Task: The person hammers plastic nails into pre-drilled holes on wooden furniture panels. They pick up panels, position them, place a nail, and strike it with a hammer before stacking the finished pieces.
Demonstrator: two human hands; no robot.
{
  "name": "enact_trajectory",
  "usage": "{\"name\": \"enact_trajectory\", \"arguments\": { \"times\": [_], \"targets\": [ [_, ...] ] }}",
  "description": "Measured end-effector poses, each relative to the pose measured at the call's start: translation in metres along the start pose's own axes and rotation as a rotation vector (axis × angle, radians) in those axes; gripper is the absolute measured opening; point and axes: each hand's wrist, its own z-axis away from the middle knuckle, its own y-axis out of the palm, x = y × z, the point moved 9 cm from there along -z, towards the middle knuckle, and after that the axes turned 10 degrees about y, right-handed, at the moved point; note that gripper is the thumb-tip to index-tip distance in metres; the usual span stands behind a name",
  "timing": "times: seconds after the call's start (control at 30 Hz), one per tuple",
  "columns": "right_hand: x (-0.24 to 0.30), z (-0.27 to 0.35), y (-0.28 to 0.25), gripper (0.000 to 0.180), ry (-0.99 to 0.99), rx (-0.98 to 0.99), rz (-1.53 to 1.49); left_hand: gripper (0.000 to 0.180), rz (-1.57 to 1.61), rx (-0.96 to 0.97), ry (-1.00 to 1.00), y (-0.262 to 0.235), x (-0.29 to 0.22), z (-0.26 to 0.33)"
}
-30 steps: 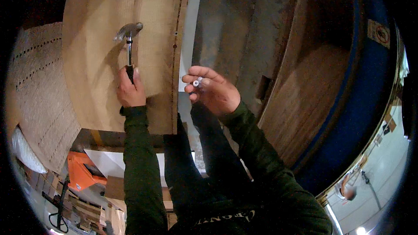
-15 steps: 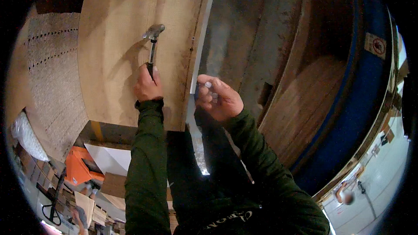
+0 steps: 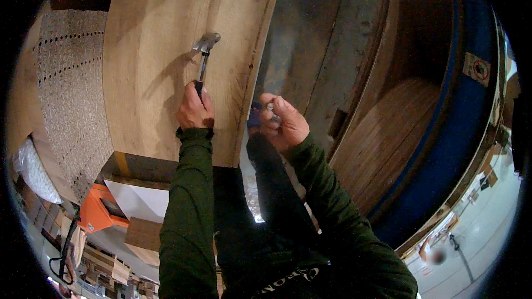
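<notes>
Left hand: the left hand is clenched around the dark grip of a hammer, thumb up along the handle, just above the cuff of a dark green sleeve.
Hammer: it stands nearly upright, its metal head at the top and resting against or just over the face of a pale wooden panel; contact with the wood cannot be told.
Right hand: the right hand is curled, fingers bunched towards the thumb, pinching small pale items that are too small to name; a bit of something blue shows at its left side.
Position of hands: the right hand is just right of the panel's right edge, level with the left hand and near it, not touching.
Wooden panel: broad, light-grained, with a row of small dark marks running along its right edge.
Left of panel: a perforated sheet with rows of holes.
Right of panel: grey boards, then a brown curved wooden surface and a blue band.
Below: an orange object and a white box lie beneath the panel's lower edge.
</notes>
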Motion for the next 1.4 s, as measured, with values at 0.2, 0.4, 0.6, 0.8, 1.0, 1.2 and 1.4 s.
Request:
{"name": "enact_trajectory", "arguments": {
  "times": [0.2, 0.4, 0.6, 0.8, 1.0, 1.2, 1.4],
  "targets": [
    [0.002, -0.003, 0.021, 0.031, 0.029, 0.058, 0.013, 0.026, 0.042, 0.041, -0.031, -0.002, 0.005, 0.001],
    [0.003, -0.022, 0.003, 0.028, 0.021, -0.020, -0.039, 0.024, 0.053, 0.026, -0.004, -0.007, 0.000, -0.001],
    [0.034, -0.045, -0.027, 0.023, -0.168, -0.360, 0.291, 0.023, -0.043, -0.066, 0.084, -0.014, -0.007, -0.002],
    [0.084, -0.039, 0.034, 0.014, -0.802, -0.545, 1.551, 0.024, -0.006, -0.038, 0.062, -0.010, -0.003, -0.001],
    [0.083, -0.055, 0.045, 0.015, -0.842, -0.432, 1.915, 0.024, -0.027, -0.038, 0.072, -0.011, -0.005, -0.002],
    [0.079, -0.058, 0.044, 0.014, -0.825, -0.405, 1.841, 0.024, -0.045, -0.040, 0.086, -0.013, -0.007, -0.002],
    [0.081, -0.055, 0.042, 0.015, -0.796, -0.437, 1.774, 0.025, -0.017, -0.023, 0.057, -0.009, 0.000, -0.001]
  ]
}}
